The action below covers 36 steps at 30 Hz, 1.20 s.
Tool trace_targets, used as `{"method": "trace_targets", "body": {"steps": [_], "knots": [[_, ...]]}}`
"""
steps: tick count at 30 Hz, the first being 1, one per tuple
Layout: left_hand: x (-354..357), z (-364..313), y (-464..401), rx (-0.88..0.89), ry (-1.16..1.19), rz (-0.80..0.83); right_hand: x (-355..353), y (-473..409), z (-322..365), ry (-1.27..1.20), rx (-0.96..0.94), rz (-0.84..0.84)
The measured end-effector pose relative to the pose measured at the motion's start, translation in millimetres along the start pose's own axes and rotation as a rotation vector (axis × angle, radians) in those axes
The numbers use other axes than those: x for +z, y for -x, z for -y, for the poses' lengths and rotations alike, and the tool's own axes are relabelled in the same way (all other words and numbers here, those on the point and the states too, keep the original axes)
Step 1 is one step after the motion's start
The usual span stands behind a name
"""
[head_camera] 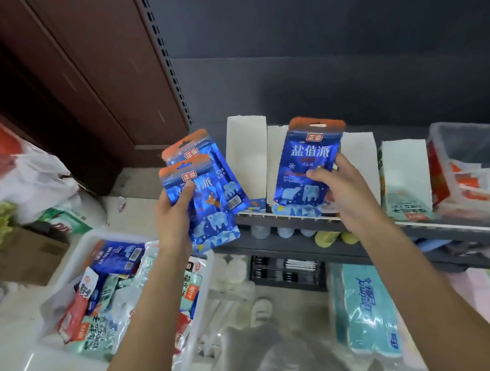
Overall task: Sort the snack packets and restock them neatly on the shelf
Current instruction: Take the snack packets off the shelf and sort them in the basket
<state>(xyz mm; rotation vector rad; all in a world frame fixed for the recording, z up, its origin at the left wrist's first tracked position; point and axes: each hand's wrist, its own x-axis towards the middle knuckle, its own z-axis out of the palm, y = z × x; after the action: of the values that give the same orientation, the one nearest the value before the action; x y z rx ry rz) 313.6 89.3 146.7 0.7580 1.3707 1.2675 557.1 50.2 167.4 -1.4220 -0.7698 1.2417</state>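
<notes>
My left hand grips two overlapping blue snack packets with orange tops and polar bear prints, held left of the shelf. My right hand pinches a single matching blue packet upright over a white display box on the dark shelf. More blue packets lie in that box's front. A white bin at lower left holds several mixed packets, among them another blue one, teal ones and red ones.
Further white display boxes stand along the shelf, with a teal one and a clear tub of red packets to the right. A tissue pack sits on the floor; bags and a carton are at left.
</notes>
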Motion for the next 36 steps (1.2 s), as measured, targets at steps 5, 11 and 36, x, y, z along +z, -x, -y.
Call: {"method": "trace_targets", "body": {"steps": [5, 11, 36], "knots": [[-8.7, -6.2, -34.4, -0.003, 0.021, -0.050, 51.0, -48.3, -4.2, -0.051, -0.095, -0.061], [-10.8, -5.3, -61.6, -0.026, 0.050, -0.052, 81.1, -84.4, -37.9, 0.548, -0.278, -0.080], [-13.2, -4.7, -82.0, -0.007, 0.167, -0.116, 55.6, -72.1, -77.4, 1.028, -0.615, 0.126]]}}
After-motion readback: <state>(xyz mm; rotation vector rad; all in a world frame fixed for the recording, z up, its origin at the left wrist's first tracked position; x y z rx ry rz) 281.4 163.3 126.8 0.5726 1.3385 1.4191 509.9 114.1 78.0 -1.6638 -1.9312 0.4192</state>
